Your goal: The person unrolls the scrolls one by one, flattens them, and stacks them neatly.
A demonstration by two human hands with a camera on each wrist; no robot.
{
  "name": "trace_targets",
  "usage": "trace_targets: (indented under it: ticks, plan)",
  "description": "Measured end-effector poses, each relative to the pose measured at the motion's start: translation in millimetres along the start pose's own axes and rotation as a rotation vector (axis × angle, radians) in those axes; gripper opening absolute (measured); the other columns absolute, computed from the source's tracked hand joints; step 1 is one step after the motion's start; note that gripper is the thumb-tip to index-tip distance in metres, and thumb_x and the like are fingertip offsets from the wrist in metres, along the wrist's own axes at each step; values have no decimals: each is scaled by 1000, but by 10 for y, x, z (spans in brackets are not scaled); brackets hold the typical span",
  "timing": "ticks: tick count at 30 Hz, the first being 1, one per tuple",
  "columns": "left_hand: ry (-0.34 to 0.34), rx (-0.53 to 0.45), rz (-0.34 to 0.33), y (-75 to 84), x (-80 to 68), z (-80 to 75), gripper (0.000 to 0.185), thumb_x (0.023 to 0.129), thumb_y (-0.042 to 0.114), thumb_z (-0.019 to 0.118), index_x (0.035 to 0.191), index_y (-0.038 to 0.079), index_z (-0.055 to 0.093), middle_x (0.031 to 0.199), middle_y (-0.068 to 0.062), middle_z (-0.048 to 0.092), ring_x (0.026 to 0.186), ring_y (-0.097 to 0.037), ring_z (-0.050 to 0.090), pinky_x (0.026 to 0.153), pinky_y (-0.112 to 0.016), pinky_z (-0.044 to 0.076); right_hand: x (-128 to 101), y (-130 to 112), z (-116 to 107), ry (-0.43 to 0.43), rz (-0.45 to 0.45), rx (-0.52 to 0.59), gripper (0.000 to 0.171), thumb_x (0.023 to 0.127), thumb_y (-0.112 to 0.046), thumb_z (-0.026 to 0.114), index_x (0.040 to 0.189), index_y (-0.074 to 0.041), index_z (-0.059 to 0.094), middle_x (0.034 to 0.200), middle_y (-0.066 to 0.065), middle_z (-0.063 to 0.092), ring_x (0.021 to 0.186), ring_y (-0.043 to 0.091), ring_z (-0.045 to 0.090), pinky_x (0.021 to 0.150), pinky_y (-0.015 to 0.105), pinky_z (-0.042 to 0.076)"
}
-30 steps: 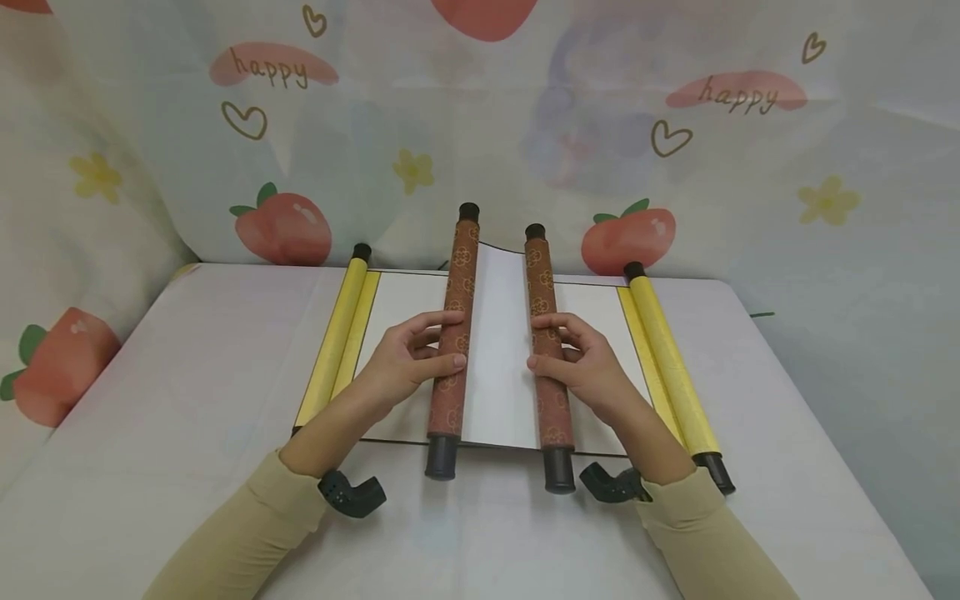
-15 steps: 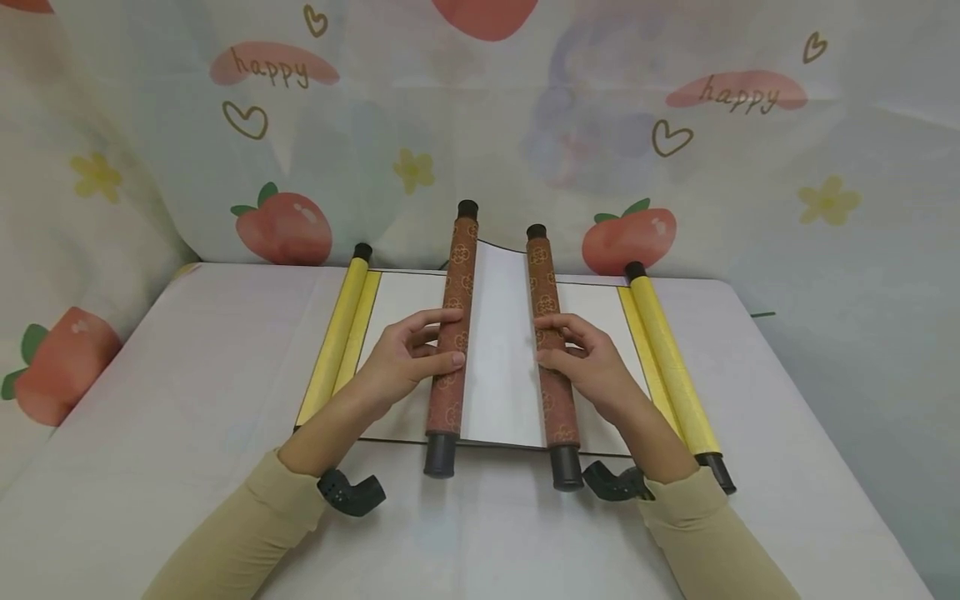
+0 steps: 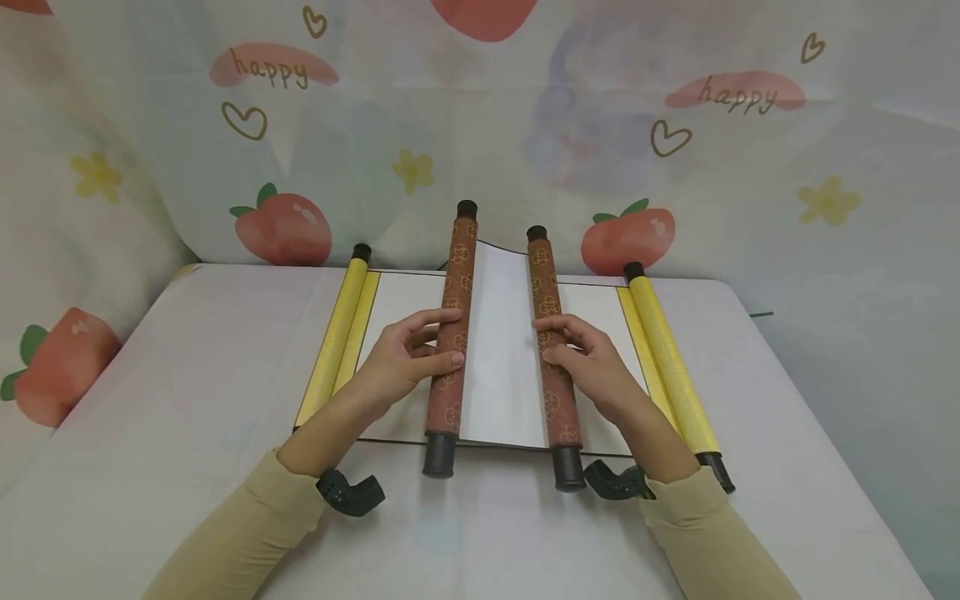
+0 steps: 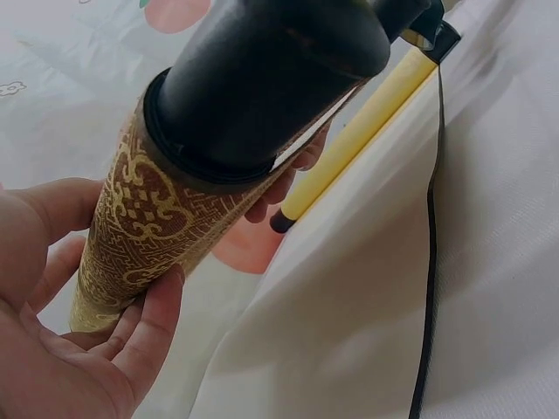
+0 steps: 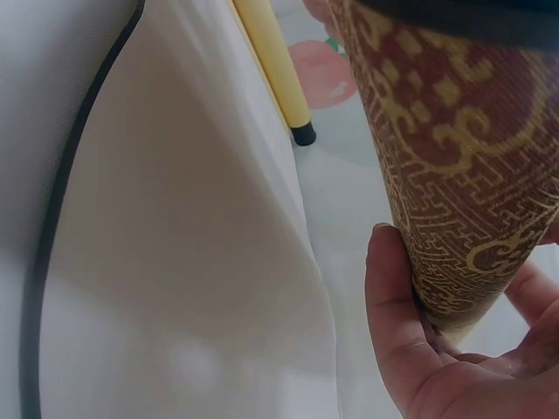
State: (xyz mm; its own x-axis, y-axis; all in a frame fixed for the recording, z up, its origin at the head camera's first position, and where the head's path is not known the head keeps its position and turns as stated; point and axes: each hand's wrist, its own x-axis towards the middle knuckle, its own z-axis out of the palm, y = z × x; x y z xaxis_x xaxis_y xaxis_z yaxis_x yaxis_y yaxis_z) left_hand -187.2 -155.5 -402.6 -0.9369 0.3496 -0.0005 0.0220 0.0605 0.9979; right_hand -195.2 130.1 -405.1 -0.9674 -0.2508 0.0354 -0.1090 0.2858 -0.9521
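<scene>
Your left hand (image 3: 405,358) and right hand (image 3: 588,362) each curled around a brown patterned scroll roller (image 3: 448,333) (image 3: 551,342), long axes running away from you (white paper (image 3: 498,350) between), atop the yellow-edged scroll (image 3: 341,333).

Right hand (image 5: 454,367) grips brown patterned roller (image 5: 445,175) above white paper (image 5: 175,262).

Head view overhead; wrist views close.
</scene>
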Motion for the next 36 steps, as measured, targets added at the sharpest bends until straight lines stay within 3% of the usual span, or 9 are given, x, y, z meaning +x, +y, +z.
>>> trace_targets:
  ticks: [8,14,29,36]
  plan:
    - [2,0,6,8,-2,-7,57,89,11,76,140,23,55,142,-9,52,111,-26,64,83,-34,58,0,6,13,-14,8,-11,40,93,-13,70,131,-9,58,133,12,53,101,24,52,76,25,51]
    - [5,16,12,15,-4,-27,56,89,13,75,140,24,55,142,-9,52,114,-27,63,84,-34,57,22,27,1,6,-3,-13,39,94,-8,66,132,-9,58,137,11,53,110,25,53,82,26,52]
    - [1,-3,13,18,-5,-39,56,89,11,75,140,23,55,144,-8,51,111,-25,64,84,-32,57,8,1,-8,16,1,5,40,93,-1,58,133,-8,58,142,9,51,112,25,50,84,27,50]
    - [5,28,23,16,-6,-50,56,89,12,75,140,23,55,145,-7,50,115,-26,63,86,-34,57,6,25,-5,-14,30,18,45,89,-10,72,132,-11,58,132,12,51,93,21,57,73,25,53]
